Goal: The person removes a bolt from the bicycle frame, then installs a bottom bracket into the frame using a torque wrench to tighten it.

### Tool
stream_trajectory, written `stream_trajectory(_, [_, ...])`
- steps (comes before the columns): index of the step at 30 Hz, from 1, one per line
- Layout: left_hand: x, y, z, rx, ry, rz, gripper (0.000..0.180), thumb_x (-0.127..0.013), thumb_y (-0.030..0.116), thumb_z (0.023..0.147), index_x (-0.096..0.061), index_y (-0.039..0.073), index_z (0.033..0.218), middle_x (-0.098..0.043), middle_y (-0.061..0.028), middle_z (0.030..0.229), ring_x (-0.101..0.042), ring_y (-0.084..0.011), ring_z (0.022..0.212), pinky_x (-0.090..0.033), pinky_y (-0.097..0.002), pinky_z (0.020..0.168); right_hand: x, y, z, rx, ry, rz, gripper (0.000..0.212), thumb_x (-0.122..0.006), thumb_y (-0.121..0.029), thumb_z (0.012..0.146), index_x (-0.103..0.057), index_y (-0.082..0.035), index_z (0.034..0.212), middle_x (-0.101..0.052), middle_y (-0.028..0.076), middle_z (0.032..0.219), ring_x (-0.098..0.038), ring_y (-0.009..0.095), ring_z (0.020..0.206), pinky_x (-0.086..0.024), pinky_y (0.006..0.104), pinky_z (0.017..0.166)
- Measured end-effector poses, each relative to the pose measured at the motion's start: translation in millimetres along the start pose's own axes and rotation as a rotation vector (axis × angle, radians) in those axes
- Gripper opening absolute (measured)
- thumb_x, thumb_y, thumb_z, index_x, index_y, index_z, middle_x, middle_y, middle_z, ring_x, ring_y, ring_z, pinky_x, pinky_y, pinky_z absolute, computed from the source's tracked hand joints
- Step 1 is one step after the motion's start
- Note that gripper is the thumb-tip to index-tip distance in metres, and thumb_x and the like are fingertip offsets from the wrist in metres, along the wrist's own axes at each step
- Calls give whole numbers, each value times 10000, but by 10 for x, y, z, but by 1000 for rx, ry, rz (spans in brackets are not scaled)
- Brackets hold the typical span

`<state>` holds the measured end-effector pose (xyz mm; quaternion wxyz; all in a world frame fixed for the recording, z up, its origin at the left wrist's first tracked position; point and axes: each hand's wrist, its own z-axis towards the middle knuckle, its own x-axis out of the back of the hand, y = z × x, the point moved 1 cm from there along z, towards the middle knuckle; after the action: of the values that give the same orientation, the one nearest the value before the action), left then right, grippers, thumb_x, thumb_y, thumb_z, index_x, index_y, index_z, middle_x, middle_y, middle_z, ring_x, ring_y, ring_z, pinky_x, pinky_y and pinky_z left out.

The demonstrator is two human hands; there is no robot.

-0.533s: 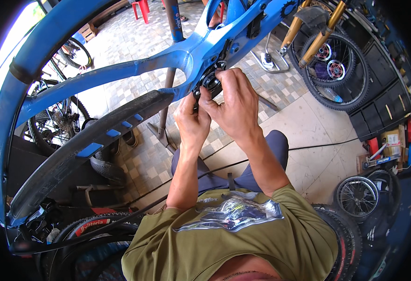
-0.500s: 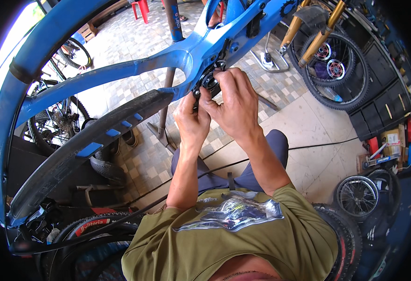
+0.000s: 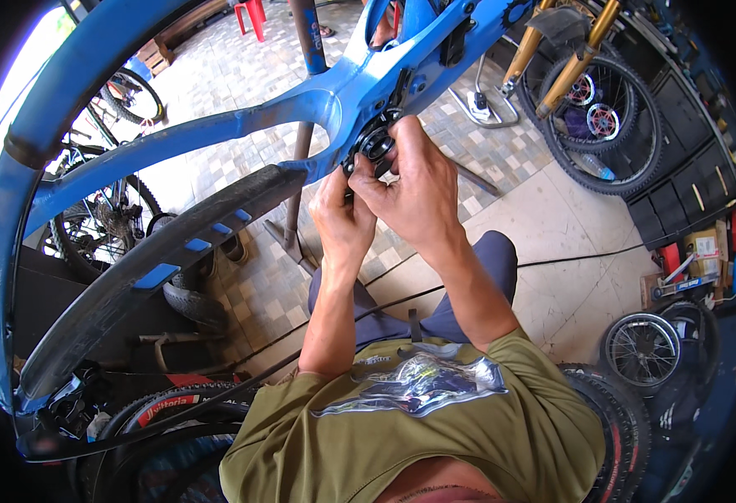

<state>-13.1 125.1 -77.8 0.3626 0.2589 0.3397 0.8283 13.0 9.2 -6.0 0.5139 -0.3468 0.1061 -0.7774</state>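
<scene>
A blue bicycle frame [image 3: 343,105] stretches across the upper left, with a black guard [image 3: 162,260] along its lower tube. At its bottom bracket sits a round black fitting [image 3: 376,144] with a black bracket around it. My left hand [image 3: 343,218] pinches the bracket's lower left end between thumb and fingers. Over the fitting's right side my right hand [image 3: 418,180] is closed, its fingers curled in and its thumb reaching to the same lower end. Whatever lies within the right fingers is hidden.
A stand post [image 3: 305,138] rises behind the frame. A black cable [image 3: 544,262] crosses the tiled floor. Gold fork legs [image 3: 582,63] and wheels [image 3: 636,180] stand at upper right, beside black drawers [image 3: 691,184]. Tyres [image 3: 175,407] lie near me at lower left.
My right fingers have shifted slightly, uncovering more of the round black fitting, and the right thumb has moved a little left and down. The left hand has stayed nearly in place.
</scene>
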Motion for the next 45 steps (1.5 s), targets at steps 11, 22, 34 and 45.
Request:
stream_trajectory(11, [-6,-18,-34,55,-12,-53,166,-614,16,993,-697,-57,1118,-712,-74,911,-616,-98,838,-523,-271,747,228,128,-22,66,-14,30,553,-836,-235,799,-569,-21,1233,-644,129,967,-663,283,880,-546,413,749])
stream_trajectory(22, [17,19,2,-11,23,0,146,-607,0,979,-697,-56,1078,-718,-68,894,-609,-79,850,-523,-267,746,38,8,-34,236,47,-179,453,-797,-171,772,-555,-25,1127,-548,142,871,-611,358,832,-526,469,711])
stream_trajectory(34, [1,-12,3,-35,18,12,135,-598,-2,985,-699,-50,1061,-701,-46,862,-605,-76,832,-509,-248,730,49,-23,-42,-66,4,2,389,-815,-189,787,-557,-46,1041,-637,128,913,-655,297,825,-547,419,688])
stream_trajectory(45, [-2,15,11,0,7,18,128,-596,15,996,-700,-46,1036,-700,-42,859,-600,-78,821,-511,-256,731,44,76,-90,-283,1,319,478,-852,-198,795,-525,1,1081,-660,118,854,-669,244,728,-546,357,608])
